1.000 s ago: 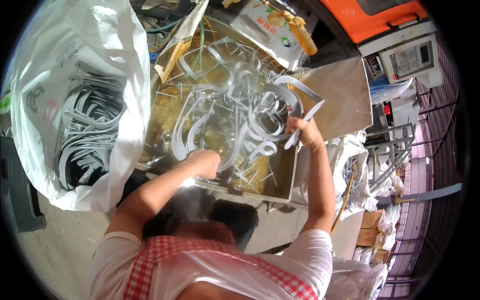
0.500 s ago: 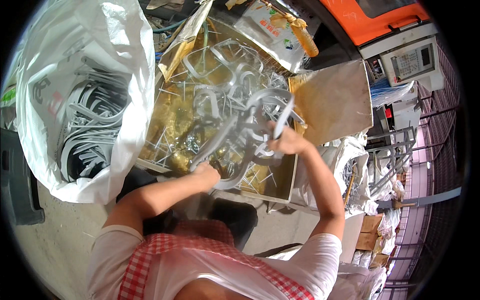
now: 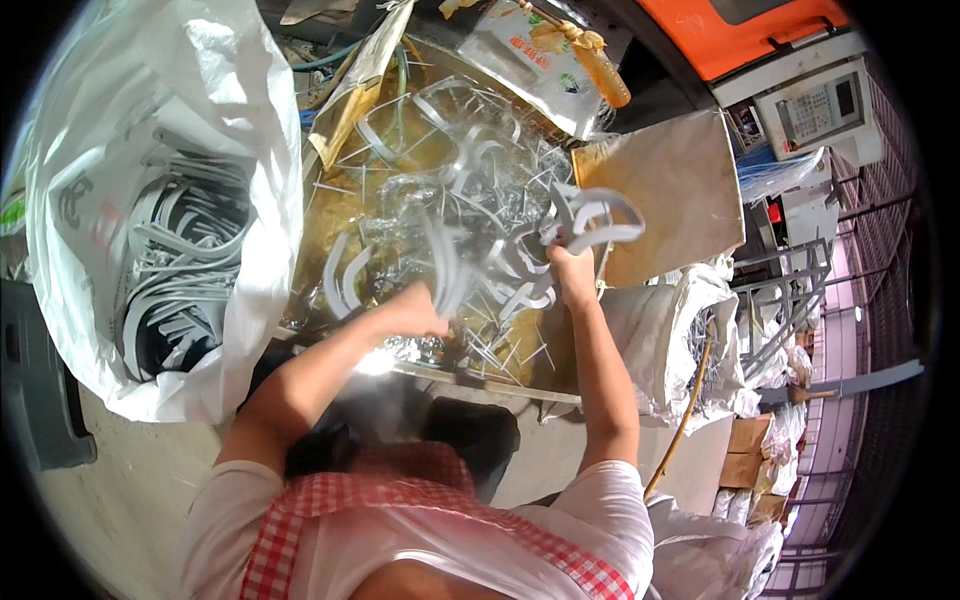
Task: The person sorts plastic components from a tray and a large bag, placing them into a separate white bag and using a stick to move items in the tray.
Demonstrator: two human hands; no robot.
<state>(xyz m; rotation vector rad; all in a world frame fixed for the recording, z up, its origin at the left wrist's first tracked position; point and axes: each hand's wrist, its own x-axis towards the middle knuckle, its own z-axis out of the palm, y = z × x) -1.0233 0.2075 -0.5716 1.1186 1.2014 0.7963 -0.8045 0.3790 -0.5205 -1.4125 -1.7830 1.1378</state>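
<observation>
While the left hand (image 3: pixel 415 312) clamped 1 grey strip (image 3: pixel 447 270) upright, the right hand (image 3: pixel 572 272) gripped a looped bunch (image 3: pixel 590 215) just right of it.

Tangled grey plastic pieces (image 3: pixel 480 200) are crowding the worktop (image 3: pixel 520 375); a white sack (image 3: pixel 250 130) is walling its left, a cardboard sheet (image 3: pixel 670 190) bordering right.

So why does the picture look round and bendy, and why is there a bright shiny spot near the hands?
In the head view, the fisheye lens curves straight edges near the rim and leaves black corners. Strong light glares off the shiny tray and whitens the big white bag. The grey plastic piece in the right hand looks fairly sharp; the one in the left hand is smeared.
</observation>
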